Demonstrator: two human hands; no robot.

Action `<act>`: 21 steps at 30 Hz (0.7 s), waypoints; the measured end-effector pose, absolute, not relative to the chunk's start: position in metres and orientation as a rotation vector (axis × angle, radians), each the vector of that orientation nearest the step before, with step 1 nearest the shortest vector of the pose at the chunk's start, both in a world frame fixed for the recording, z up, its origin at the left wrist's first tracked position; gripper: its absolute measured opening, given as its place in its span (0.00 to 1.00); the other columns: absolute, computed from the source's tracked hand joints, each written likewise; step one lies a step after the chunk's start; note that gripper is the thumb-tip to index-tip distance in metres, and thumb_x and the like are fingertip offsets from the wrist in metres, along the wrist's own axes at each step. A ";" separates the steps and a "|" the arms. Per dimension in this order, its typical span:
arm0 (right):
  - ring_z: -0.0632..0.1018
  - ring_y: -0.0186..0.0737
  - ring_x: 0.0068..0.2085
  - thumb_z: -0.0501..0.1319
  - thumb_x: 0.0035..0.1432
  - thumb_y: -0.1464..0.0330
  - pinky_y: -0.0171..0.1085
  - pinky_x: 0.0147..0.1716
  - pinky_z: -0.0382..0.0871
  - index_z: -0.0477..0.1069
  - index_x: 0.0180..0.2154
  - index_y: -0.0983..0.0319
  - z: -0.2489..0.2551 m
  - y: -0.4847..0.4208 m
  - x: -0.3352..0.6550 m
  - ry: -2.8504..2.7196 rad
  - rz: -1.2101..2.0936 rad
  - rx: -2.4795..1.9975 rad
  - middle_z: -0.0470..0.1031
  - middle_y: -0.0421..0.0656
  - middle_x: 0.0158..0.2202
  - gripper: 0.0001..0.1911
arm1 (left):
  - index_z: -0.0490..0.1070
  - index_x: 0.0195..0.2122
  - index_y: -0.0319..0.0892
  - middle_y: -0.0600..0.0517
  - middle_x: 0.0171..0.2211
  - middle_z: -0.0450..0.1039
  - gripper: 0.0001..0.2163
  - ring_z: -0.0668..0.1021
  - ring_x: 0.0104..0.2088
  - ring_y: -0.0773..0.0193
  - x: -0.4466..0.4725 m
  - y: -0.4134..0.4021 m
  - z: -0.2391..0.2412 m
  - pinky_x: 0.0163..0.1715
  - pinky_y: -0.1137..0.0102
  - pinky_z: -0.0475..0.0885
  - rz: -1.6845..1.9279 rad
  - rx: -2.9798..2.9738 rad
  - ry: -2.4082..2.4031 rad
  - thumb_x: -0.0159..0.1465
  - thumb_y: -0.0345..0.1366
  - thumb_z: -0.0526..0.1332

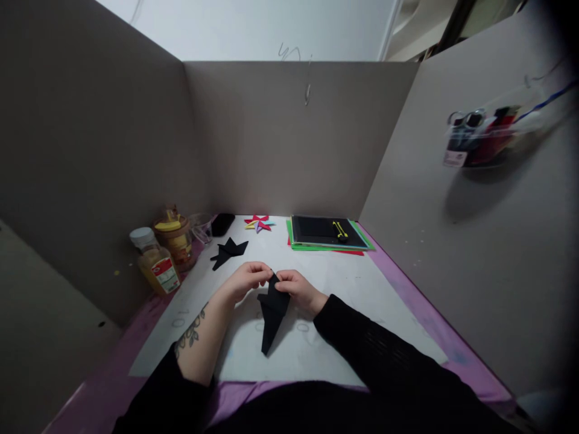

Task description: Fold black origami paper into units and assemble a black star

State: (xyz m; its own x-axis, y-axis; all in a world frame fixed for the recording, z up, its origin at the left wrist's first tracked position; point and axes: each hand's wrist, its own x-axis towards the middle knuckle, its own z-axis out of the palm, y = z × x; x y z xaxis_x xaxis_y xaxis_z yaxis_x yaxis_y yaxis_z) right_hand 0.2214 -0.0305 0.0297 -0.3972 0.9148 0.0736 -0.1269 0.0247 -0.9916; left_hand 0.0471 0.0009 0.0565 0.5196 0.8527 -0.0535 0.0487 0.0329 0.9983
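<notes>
A piece of folded black paper is held in front of me over the white sheet, its long point toward my body. My left hand pinches the tip of its far end between thumb and fingers. Close beside it, my right hand grips the paper's upper right edge, thumb on top. Fingers of both hands nearly meet at the tip. Farther off to the left lies another folded black paper shape, with several points, touched by neither hand.
A stack of coloured paper with a yellow-and-black cutter on top sits at the back right. At the back lies a multicoloured paper star. Jars, a glue bottle and a clear cup stand left. Grey panels enclose the table.
</notes>
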 end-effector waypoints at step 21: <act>0.53 0.30 0.21 0.62 0.44 0.62 0.32 0.20 0.45 0.53 0.20 0.59 0.024 -0.015 0.224 -1.060 1.248 -0.905 0.50 0.32 0.18 0.17 | 0.67 0.18 0.39 0.57 0.16 0.61 0.09 0.61 0.19 0.71 0.055 -0.001 0.052 0.21 0.74 0.53 0.691 1.553 0.884 0.49 0.39 0.61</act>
State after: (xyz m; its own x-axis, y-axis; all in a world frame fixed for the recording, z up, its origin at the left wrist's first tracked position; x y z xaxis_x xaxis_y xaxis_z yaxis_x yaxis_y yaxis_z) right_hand 0.2237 -0.0146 0.0244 0.0076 0.9924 0.1231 -0.2826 0.1202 -0.9517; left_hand 0.0550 -0.0009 0.0516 0.5408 0.8400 -0.0433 0.1615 -0.0532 0.9854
